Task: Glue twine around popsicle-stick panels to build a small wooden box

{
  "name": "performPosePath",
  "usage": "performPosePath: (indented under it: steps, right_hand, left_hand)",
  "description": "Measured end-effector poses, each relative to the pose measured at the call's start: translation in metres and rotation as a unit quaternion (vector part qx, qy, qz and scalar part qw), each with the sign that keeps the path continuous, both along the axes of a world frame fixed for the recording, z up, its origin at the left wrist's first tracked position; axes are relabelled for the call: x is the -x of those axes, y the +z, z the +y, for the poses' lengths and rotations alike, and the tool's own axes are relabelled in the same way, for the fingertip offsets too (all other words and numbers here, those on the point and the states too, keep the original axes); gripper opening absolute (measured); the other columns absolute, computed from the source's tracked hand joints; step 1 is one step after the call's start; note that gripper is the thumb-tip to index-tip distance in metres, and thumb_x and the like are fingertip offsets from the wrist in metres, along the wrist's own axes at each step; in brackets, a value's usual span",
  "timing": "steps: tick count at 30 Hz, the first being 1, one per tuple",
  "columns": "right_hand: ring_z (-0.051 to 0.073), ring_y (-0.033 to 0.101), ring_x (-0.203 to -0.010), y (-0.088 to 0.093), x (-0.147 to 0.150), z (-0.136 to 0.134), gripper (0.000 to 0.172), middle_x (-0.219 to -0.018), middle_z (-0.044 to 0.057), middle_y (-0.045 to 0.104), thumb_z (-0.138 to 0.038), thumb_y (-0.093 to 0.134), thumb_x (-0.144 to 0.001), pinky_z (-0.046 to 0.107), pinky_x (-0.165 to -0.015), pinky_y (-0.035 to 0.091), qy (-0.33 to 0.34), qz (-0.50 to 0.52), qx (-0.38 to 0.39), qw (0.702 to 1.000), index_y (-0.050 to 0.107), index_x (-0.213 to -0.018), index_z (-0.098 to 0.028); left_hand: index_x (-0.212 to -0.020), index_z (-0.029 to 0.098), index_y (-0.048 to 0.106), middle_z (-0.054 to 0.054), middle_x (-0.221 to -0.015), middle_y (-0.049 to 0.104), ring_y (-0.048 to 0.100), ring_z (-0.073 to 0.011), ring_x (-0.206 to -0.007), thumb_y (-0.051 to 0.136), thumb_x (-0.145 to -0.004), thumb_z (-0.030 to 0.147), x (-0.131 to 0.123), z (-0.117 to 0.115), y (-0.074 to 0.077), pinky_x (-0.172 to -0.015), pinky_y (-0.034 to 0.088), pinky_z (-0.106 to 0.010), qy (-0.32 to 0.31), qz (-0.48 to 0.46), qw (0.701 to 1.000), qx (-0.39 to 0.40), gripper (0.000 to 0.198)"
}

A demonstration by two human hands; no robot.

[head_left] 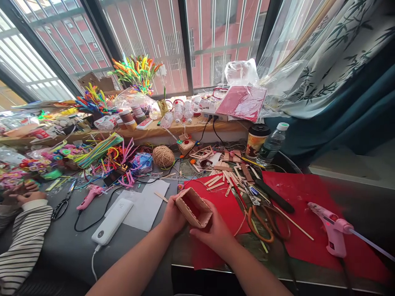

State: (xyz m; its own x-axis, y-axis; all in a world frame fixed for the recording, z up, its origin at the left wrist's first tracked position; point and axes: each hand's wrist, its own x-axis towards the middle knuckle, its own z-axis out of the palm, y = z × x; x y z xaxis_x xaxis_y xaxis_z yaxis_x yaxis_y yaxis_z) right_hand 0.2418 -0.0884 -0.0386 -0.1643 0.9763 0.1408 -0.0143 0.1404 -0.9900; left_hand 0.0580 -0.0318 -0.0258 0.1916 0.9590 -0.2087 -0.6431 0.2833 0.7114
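Note:
Both my hands hold a small open box made of wooden craft sticks [194, 207], lined red inside, tilted over a red paper sheet [226, 205]. My left hand [172, 217] grips its left side with the fingers curled under it. My right hand [213, 234] clasps its lower right end with thumb and fingers closed on the wood. Loose craft sticks [222, 176] lie scattered just beyond the box.
Orange-handled scissors [262, 224] and a pink glue gun [331, 228] lie at the right on red paper. A white power bank [112, 221], another pink glue gun [89, 196], twine ball [163, 156], cup [256, 141], bottle [273, 144] and pipe cleaners [98, 152] crowd the table. Another person's striped sleeve [24, 242] rests at left.

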Motion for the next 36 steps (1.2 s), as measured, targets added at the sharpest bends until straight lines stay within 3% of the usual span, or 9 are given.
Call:
performPosePath:
  steps: [5, 8, 12, 15, 18, 22, 25, 30, 36]
  right_hand:
    - [0.032, 0.063, -0.141, 0.001, -0.008, 0.013, 0.077, -0.154, 0.014, 0.061, -0.028, 0.083, -0.087, 0.052, -0.118, 0.052, -0.145, 0.099, 0.029, 0.984, 0.044, -0.153, -0.029]
    - [0.031, 0.065, -0.138, 0.0, -0.011, 0.019, 0.068, -0.152, 0.013, 0.063, -0.022, 0.077, -0.086, 0.051, -0.117, 0.053, -0.125, 0.098, 0.032, 0.987, 0.05, -0.147, -0.028]
    - [0.032, 0.064, -0.139, 0.0, -0.01, 0.014, 0.075, -0.149, 0.01, 0.066, -0.015, 0.078, -0.079, 0.053, -0.118, 0.052, -0.094, 0.077, 0.03, 0.992, 0.054, -0.149, -0.03]
    - [0.031, 0.046, -0.157, 0.004, -0.012, 0.008, 0.084, -0.167, 0.008, 0.049, -0.021, 0.078, -0.085, 0.054, -0.131, 0.036, -0.096, 0.039, -0.006, 0.995, 0.044, -0.161, -0.034]
    - [0.026, 0.032, -0.165, 0.007, -0.011, 0.008, 0.068, -0.175, 0.004, 0.038, -0.038, 0.064, -0.103, 0.052, -0.136, 0.025, -0.093, 0.057, -0.025, 0.994, 0.038, -0.166, -0.035]
    - [0.025, 0.041, -0.159, 0.005, -0.005, 0.017, 0.049, -0.166, 0.004, 0.052, -0.055, 0.044, -0.112, 0.047, -0.135, 0.028, -0.081, 0.111, 0.029, 0.99, 0.054, -0.154, -0.033]
    - [0.026, 0.053, -0.147, 0.005, -0.003, 0.021, 0.043, -0.157, 0.003, 0.06, -0.052, 0.046, -0.11, 0.043, -0.127, 0.04, -0.079, 0.117, 0.044, 0.989, 0.059, -0.146, -0.031]
    - [0.026, 0.058, -0.139, 0.005, -0.005, 0.021, 0.04, -0.151, 0.003, 0.063, -0.048, 0.046, -0.109, 0.041, -0.123, 0.043, -0.08, 0.117, 0.056, 0.988, 0.06, -0.142, -0.03]
    - [0.027, 0.059, -0.141, 0.005, -0.006, 0.022, 0.044, -0.145, 0.003, 0.069, -0.054, 0.05, -0.106, 0.045, -0.122, 0.045, -0.082, 0.116, 0.052, 0.989, 0.063, -0.141, -0.03]
  left_hand:
    - [-0.126, 0.023, 0.073, -0.008, -0.127, 0.074, 0.066, -0.0284, -0.124, 0.076, -0.081, 0.025, 0.0, 0.003, 0.006, -0.106, 0.051, -0.035, -0.002, 0.13, 0.985, -0.115, 0.045]
    - [-0.141, 0.026, 0.066, -0.01, -0.141, 0.068, 0.058, -0.033, -0.138, 0.087, -0.079, 0.034, 0.011, 0.006, 0.015, -0.113, 0.047, -0.039, -0.037, 0.203, 0.963, -0.176, 0.066]
    - [-0.149, 0.027, 0.06, -0.014, -0.149, 0.062, 0.059, -0.0387, -0.138, 0.098, -0.071, 0.033, 0.022, 0.007, 0.025, -0.113, 0.048, -0.046, -0.106, 0.292, 0.922, -0.23, 0.088]
    - [-0.148, 0.026, 0.059, -0.015, -0.148, 0.062, 0.06, -0.039, -0.137, 0.098, -0.073, 0.044, 0.02, 0.003, 0.023, -0.115, 0.047, -0.048, -0.101, 0.328, 0.901, -0.266, 0.087]
    - [-0.147, 0.026, 0.057, -0.014, -0.149, 0.061, 0.054, -0.0377, -0.142, 0.082, -0.086, 0.063, 0.01, -0.001, 0.014, -0.123, 0.04, -0.05, -0.053, 0.347, 0.891, -0.288, 0.076]
    - [-0.131, 0.025, 0.064, -0.01, -0.136, 0.065, 0.057, -0.0312, -0.134, 0.049, -0.109, 0.055, -0.005, -0.005, 0.0, -0.121, 0.039, -0.047, 0.014, 0.366, 0.892, -0.265, 0.039]
    - [-0.126, 0.027, 0.061, -0.007, -0.129, 0.066, 0.061, -0.0288, -0.125, 0.045, -0.11, 0.043, -0.012, -0.006, -0.01, -0.113, 0.044, -0.044, 0.044, 0.366, 0.899, -0.238, 0.028]
    - [-0.126, 0.026, 0.061, -0.007, -0.125, 0.066, 0.061, -0.0282, -0.119, 0.049, -0.105, 0.037, -0.013, -0.005, -0.016, -0.11, 0.045, -0.043, 0.047, 0.362, 0.905, -0.22, 0.026]
    - [-0.123, 0.027, 0.062, -0.008, -0.126, 0.065, 0.06, -0.0296, -0.125, 0.05, -0.107, 0.049, -0.013, -0.005, -0.008, -0.114, 0.043, -0.043, 0.049, 0.355, 0.907, -0.223, 0.03]
